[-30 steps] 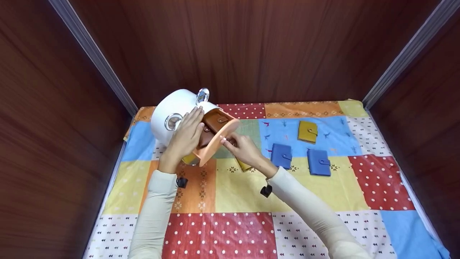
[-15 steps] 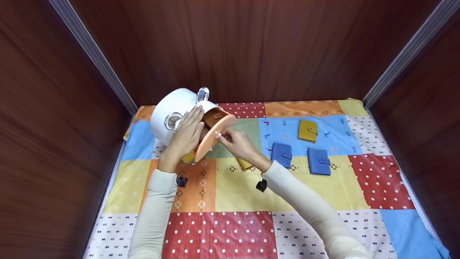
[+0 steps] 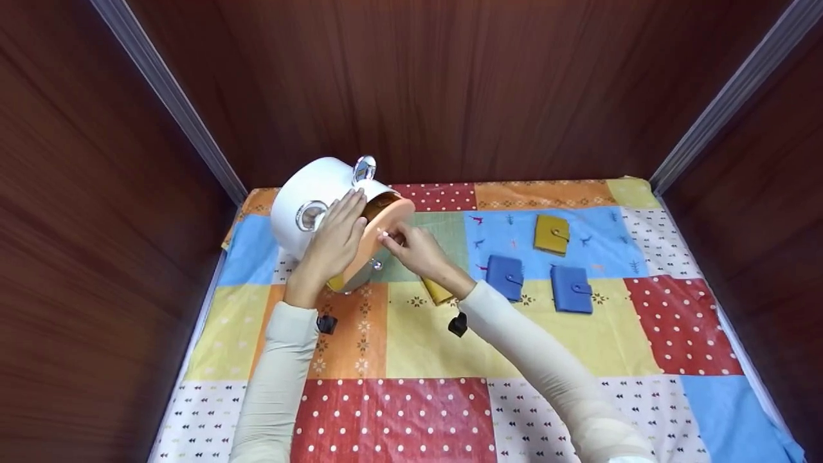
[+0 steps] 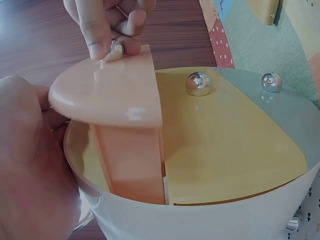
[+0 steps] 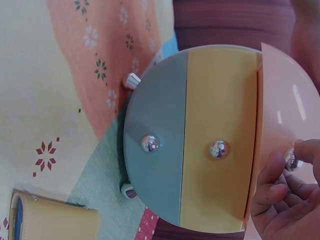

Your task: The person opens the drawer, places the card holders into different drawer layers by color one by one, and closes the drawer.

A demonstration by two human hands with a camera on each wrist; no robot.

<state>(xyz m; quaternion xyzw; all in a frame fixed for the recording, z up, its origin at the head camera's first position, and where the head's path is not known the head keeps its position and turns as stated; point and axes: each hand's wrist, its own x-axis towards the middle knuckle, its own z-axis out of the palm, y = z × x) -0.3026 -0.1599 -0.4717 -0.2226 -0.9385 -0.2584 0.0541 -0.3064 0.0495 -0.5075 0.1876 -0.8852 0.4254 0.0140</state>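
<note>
At the counter's (image 3: 527, 347) ten o'clock, my left hand (image 3: 333, 239) lies straight-fingered on the white box (image 3: 312, 183); my right hand (image 3: 418, 249) pinches the knob (image 5: 292, 161) of its orange drawer (image 4: 112, 92), partly out. Two blue wallets (image 3: 504, 278) lie between three and four o'clock from there.

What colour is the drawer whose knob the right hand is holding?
The drawer is peachy orange; it shows best in the left wrist view.

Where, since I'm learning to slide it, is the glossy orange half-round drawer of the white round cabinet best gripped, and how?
Probably by its silver, metallic-looking ball knob, pinched from the front: it juts from the face of the drawer, and the right hand pinches it there.
</note>
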